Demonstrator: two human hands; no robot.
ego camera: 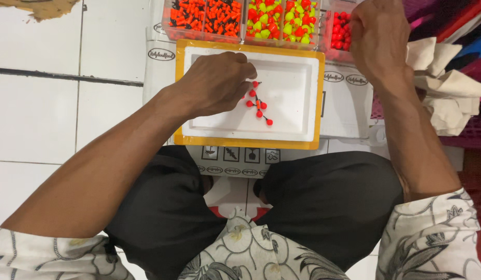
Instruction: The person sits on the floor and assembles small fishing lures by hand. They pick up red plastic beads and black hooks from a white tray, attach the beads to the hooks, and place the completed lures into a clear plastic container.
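L hand (pixel 217 83) over the white foam tray (pixel 292 72), fingertips pressed together pinching the top end of a string of red beads (pixel 258 103), rest of the string trailing just below-right of the pinch on the tray. R hand (pixel 378 36) curled at the red-bead bin (pixel 340 30) of the sorting box, well right of the pinch; can't tell if it holds anything.

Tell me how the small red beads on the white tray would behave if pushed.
The red beads look round and tiny, so they would probably roll. They seem light. The white tray has a raised yellow rim, which would likely stop them.
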